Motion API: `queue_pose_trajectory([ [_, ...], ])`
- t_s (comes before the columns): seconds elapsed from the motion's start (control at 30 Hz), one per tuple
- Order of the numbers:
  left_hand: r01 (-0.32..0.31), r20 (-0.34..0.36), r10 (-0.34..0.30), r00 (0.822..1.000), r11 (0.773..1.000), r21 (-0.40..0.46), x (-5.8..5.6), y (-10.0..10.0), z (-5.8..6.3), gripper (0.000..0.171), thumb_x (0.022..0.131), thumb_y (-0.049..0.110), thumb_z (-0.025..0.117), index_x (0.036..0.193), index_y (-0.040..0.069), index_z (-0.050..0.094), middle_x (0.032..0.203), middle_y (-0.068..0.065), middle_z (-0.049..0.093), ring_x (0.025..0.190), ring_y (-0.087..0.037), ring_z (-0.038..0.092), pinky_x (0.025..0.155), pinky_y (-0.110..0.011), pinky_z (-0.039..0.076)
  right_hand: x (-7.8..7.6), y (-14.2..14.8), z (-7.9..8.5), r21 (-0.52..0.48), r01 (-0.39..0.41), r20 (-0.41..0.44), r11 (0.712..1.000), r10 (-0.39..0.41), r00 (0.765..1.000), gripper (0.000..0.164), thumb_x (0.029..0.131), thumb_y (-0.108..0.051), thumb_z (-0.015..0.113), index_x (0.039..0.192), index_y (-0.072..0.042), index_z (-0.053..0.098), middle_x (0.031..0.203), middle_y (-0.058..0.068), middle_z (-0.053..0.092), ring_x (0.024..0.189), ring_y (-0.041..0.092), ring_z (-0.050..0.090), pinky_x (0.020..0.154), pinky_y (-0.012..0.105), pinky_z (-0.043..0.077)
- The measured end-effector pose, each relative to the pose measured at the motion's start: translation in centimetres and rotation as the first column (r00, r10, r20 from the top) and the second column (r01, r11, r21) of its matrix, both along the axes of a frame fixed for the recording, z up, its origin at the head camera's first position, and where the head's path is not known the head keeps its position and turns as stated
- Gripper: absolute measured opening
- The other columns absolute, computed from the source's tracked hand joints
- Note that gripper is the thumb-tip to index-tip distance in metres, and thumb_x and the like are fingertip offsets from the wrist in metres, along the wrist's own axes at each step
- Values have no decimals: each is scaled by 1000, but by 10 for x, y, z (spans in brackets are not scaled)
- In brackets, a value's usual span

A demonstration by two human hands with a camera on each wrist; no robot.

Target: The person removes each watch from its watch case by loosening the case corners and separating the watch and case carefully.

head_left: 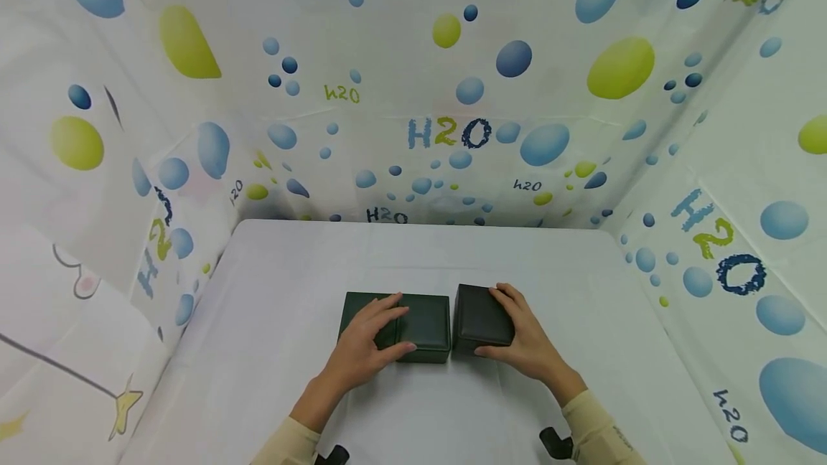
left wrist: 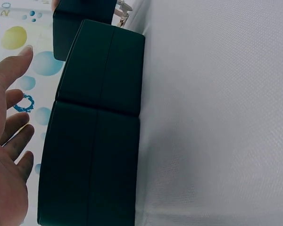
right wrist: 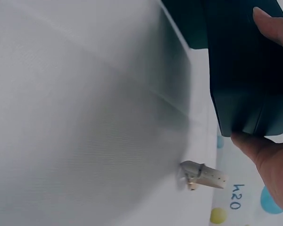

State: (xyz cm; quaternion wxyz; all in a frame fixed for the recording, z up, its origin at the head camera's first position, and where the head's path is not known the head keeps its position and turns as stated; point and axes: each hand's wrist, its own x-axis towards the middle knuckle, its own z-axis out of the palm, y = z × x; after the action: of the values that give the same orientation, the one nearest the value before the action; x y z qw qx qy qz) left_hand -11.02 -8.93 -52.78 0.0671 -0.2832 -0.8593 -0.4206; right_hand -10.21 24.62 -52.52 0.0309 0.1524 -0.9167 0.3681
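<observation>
Two dark green lidded boxes stand side by side, touching, on the white table: the left box and the right box. My left hand hovers over them with spread fingers; in the left wrist view a gap shows between its fingers and the boxes. A black box is just to their right. My right hand grips it, thumb on the near side and fingers at the far side. The right wrist view shows this box raised off the table. Beyond it lies a pale strap with holes, like a watch band.
The white-covered table runs back to a curtain printed with blue and green dots and "H2O". Similar sheets rise along the left and right sides.
</observation>
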Motion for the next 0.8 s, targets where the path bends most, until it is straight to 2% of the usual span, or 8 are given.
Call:
queue_pose_trajectory([
  [0.2,0,12,0,1000,1000,0,0,0,-1,63,81,50,72,134,19,57,149,0,42,137,-31,36,110,-52,30,-1,-1,-8,-15,-5,37,1000,5,999,108,61,-50,88,149,-21,33,154,-5,24,139,23,29,105,54,34],
  [0.43,-14,47,14,999,1000,-4,3,0,-1,64,80,50,73,135,20,57,149,4,41,138,-31,35,109,-54,31,-4,-1,-15,-37,-8,95,999,11,995,106,62,-36,91,149,-22,33,155,-5,22,141,26,25,105,57,30],
  [0.57,-12,45,12,999,1000,-5,4,1,-1,64,81,51,73,134,20,57,148,3,42,138,-32,35,108,-53,32,-5,-1,-20,-40,-39,108,998,44,993,106,63,-41,90,150,-20,32,156,-2,21,141,29,24,104,60,30],
  [0.8,-10,30,10,999,1000,1,3,0,-1,64,80,51,73,133,19,58,148,2,43,137,-33,36,107,-54,33,-6,-1,-25,-75,-57,131,996,67,989,107,61,-43,90,149,-23,34,155,-8,19,143,26,21,106,59,28],
])
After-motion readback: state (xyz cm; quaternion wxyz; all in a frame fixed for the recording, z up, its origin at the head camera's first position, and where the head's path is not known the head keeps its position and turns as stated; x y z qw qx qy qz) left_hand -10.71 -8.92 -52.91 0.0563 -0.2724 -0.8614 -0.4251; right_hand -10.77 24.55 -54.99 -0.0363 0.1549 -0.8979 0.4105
